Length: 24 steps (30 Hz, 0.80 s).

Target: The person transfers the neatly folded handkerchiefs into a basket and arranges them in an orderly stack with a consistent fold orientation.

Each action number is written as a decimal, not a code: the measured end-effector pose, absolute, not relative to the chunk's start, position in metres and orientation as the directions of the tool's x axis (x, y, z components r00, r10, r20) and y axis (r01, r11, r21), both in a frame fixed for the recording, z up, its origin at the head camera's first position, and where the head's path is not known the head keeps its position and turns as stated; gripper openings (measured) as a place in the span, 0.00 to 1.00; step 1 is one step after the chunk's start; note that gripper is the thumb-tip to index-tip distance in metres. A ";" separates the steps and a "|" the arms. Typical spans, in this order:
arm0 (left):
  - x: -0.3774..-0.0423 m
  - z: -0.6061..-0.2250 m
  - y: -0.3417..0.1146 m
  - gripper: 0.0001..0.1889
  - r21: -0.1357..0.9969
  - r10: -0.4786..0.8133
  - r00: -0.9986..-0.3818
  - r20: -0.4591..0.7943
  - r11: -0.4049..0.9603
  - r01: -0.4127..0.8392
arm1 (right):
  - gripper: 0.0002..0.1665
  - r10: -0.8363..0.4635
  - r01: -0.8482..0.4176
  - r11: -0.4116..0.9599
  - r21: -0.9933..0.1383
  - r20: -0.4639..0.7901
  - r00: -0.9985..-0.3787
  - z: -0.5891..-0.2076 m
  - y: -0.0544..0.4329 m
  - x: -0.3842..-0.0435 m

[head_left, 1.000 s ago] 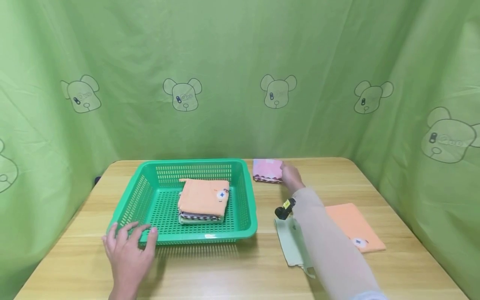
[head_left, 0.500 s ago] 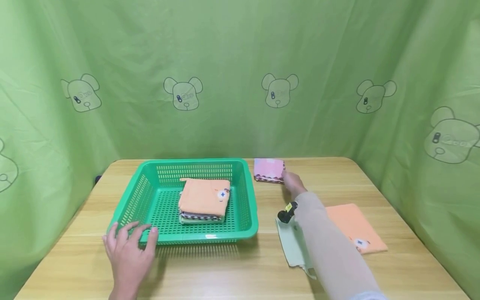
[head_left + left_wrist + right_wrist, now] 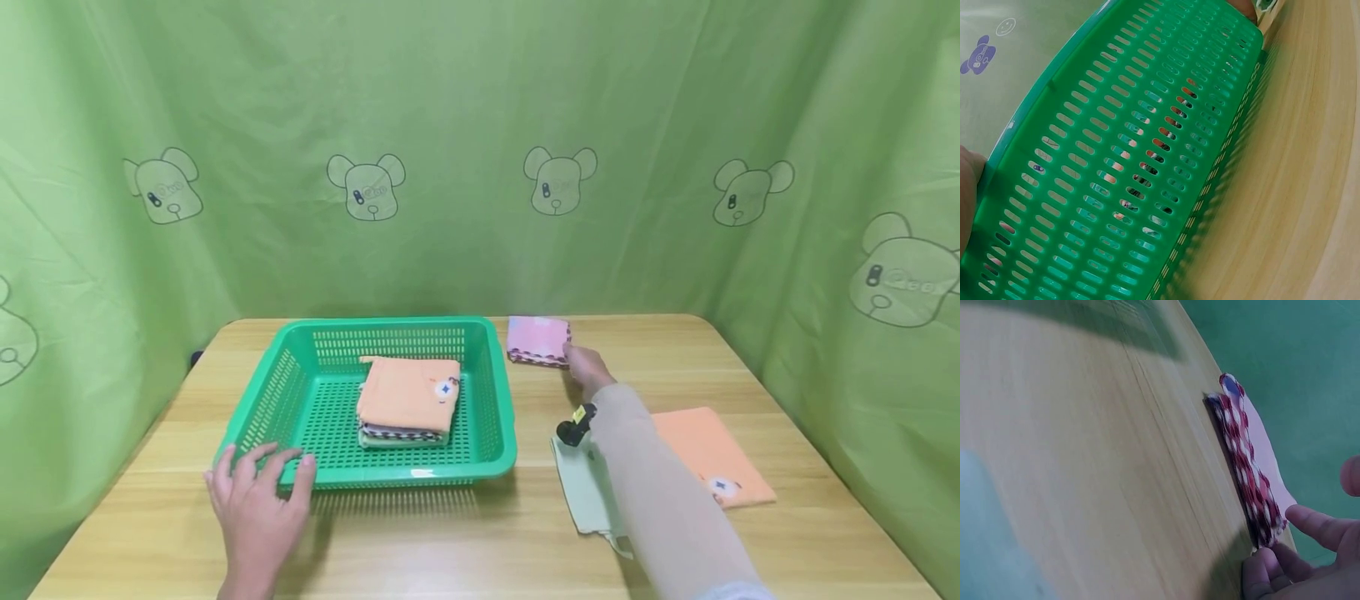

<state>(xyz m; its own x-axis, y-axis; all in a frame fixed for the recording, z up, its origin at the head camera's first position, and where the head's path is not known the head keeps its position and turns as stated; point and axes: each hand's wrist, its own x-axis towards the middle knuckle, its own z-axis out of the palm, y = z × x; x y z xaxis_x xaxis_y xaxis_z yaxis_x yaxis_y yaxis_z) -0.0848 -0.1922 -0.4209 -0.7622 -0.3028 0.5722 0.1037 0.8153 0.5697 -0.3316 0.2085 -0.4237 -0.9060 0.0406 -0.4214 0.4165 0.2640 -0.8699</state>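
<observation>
My left hand (image 3: 258, 512) rests with spread fingers on the front left corner of a green plastic basket (image 3: 360, 481). In the left wrist view a fingertip lies by the rim, and the basket's slotted wall (image 3: 1104, 156) fills most of the frame. At the back of the table my right hand (image 3: 588, 369) pinches the near right corner of a folded pink towel (image 3: 538, 336). In the right wrist view one finger meets the top of the towel (image 3: 1260, 437), while other fingertips stay low by its dark red and white edging.
A stack of folded towels, topped by an orange towel (image 3: 408, 392), lies inside the basket. A light green towel (image 3: 581, 492) lies under the right sleeve (image 3: 667, 492), with another orange towel (image 3: 712, 454) beside it. Green curtain (image 3: 465, 258) surrounds the wooden table (image 3: 420, 554).
My right hand has slid slightly nearer along the pink towel's right edge to its near corner. The left hand and the basket have stayed put.
</observation>
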 end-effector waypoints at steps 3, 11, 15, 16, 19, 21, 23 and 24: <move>-0.085 -0.420 -0.192 0.15 0.570 -0.304 -0.764 0.569 0.815 0.100 | 0.38 0.031 0.401 0.317 -0.859 -0.414 -0.910 -0.424 0.210 -0.331; -0.085 -0.420 -0.193 0.15 0.573 -0.307 -0.771 0.558 0.815 0.091 | 0.41 -0.050 0.290 0.627 -0.723 -0.409 -0.911 -0.421 0.215 -0.329; -0.085 -0.419 -0.193 0.15 0.575 -0.306 -0.775 0.553 0.813 0.090 | 0.41 -0.096 0.152 0.797 -0.585 -0.371 -0.924 -0.413 0.214 -0.326; -0.084 -0.419 -0.193 0.15 0.575 -0.306 -0.776 0.552 0.813 0.088 | 0.40 -0.109 0.114 0.831 -0.545 -0.361 -0.926 -0.410 0.213 -0.325; -0.084 -0.419 -0.193 0.15 0.575 -0.308 -0.778 0.548 0.814 0.083 | 0.38 -0.147 0.001 0.910 -0.414 -0.327 -0.933 -0.404 0.212 -0.324; -0.084 -0.419 -0.193 0.15 0.573 -0.307 -0.777 0.549 0.815 0.082 | 0.37 -0.157 -0.044 0.938 -0.345 -0.308 -0.938 -0.403 0.211 -0.324; -0.084 -0.419 -0.193 0.15 0.571 -0.305 -0.777 0.551 0.816 0.085 | 0.34 -0.155 -0.055 0.947 -0.317 -0.302 -0.941 -0.403 0.212 -0.324; -0.084 -0.419 -0.193 0.15 0.571 -0.304 -0.777 0.552 0.817 0.086 | 0.32 -0.157 -0.060 0.950 -0.307 -0.299 -0.941 -0.404 0.213 -0.325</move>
